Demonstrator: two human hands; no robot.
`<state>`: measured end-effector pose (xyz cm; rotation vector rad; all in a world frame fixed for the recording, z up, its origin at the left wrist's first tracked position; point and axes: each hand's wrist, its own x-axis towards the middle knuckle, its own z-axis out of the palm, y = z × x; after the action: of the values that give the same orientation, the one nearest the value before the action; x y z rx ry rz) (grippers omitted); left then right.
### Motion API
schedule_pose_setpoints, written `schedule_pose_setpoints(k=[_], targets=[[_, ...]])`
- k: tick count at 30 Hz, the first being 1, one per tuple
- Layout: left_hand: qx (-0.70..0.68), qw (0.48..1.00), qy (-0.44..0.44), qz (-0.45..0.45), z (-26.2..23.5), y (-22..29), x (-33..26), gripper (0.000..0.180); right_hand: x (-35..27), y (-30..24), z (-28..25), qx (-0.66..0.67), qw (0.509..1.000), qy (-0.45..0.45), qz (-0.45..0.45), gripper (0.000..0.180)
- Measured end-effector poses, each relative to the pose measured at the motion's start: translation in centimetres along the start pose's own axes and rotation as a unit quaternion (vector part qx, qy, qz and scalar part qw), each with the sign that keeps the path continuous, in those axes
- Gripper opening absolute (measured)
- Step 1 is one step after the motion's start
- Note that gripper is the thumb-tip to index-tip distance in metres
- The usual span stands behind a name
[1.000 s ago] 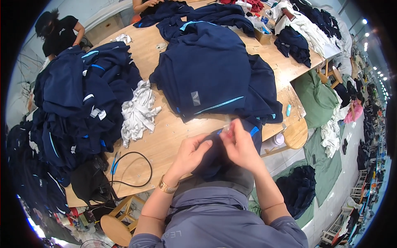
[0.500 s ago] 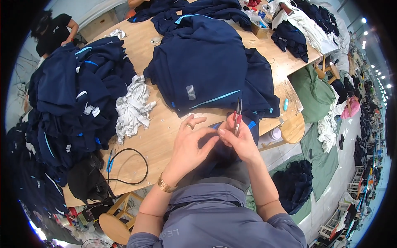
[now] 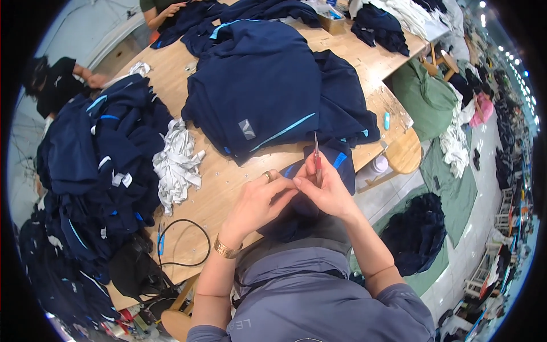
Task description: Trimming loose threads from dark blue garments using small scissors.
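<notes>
My right hand (image 3: 329,191) is closed round a pair of red-handled thread snips (image 3: 317,159), their metal points directed away from me. My left hand (image 3: 256,200) has its thumb and fingers pinched together, meeting my right fingertips; whatever lies between them is too small to make out. Beneath both hands, a navy garment (image 3: 292,223) with bright blue parts hangs over the table edge towards my lap. Just beyond lies a heap of navy garments (image 3: 256,80), the top one with a light blue strip and a grey patch.
On the wooden table (image 3: 213,171), white cloth strips (image 3: 176,162) lie beside a large navy garment pile (image 3: 68,148). A black cable (image 3: 185,265) loops near blue-handled snips (image 3: 161,242). Right are a light blue object (image 3: 387,121) and a stool (image 3: 403,155). Two people work across the table.
My left fingers have come in from spread to pinched, meeting my right fingertips. The snips have turned slightly in my right hand. The view has shifted, and a second person shows more at the far side.
</notes>
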<state>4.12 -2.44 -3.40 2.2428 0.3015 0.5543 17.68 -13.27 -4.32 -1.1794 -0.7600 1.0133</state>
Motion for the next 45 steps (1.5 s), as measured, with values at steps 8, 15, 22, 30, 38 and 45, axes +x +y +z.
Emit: schedule_pose_setpoints(k=[8,15,22,30,38,45], targets=[[-0.016,0.998,-0.055,-0.041,-0.3,0.0,0.2,0.008,-0.6,-0.6,0.1,0.011,1.000,0.008,-0.002,0.019],[-0.028,0.997,-0.033,-0.068,-0.5,-1.0,0.0,0.007,-1.8,0.4,-2.9,-0.069,0.997,0.012,0.040,0.033],[-0.004,1.000,-0.005,-0.020,-0.5,-1.0,0.2,0.004,-2.9,-1.0,-2.0,-0.452,0.890,-0.055,0.014,0.044],[0.024,0.999,-0.013,-0.029,-0.7,-0.5,0.4,0.007,-2.8,-2.0,-1.1,-0.514,0.855,-0.067,0.014,0.038],[0.007,1.000,-0.001,-0.028,-0.4,-0.4,0.4,0.007,-3.0,-1.9,-0.9,-0.515,0.855,-0.063,0.001,0.036],[-0.003,0.986,0.128,-0.110,-1.1,-2.8,0.1,0.002,-3.4,0.4,-3.5,-0.414,0.901,0.120,0.036,0.043]])
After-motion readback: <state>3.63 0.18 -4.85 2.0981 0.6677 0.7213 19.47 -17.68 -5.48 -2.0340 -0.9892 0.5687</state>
